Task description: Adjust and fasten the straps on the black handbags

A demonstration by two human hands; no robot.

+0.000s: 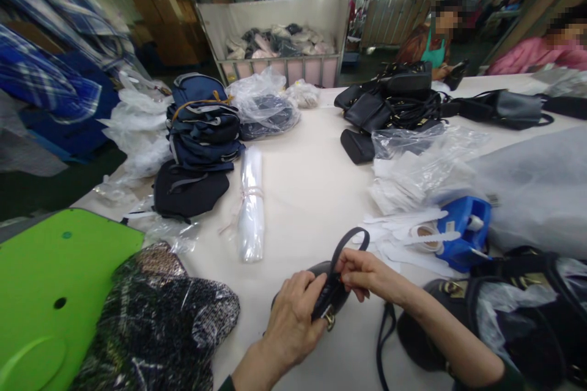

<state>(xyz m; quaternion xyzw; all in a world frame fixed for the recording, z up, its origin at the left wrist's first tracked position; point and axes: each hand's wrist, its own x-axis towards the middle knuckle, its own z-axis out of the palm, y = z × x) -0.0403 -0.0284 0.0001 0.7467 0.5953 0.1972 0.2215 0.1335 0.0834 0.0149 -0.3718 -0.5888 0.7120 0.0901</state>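
Observation:
A small black bag (337, 300) with a looped strap and a gold-coloured clasp rests at the near middle of the white table. Wrapped over its left side is my left hand (296, 311), thumb on top and fingers behind it. My right hand (360, 272) pinches at the bag's upper right, by the base of the strap loop; a small orange-red spot shows at its fingertips. A thin black strap hangs down on the table below my right wrist.
Blue backpacks (204, 119), a black pouch (190, 189) and a rolled plastic bundle (252, 208) lie left. Black bags (389, 98), a blue tape dispenser (465, 232) and white strips lie right. Near left is a green board (59, 269). Two people sit at the far right.

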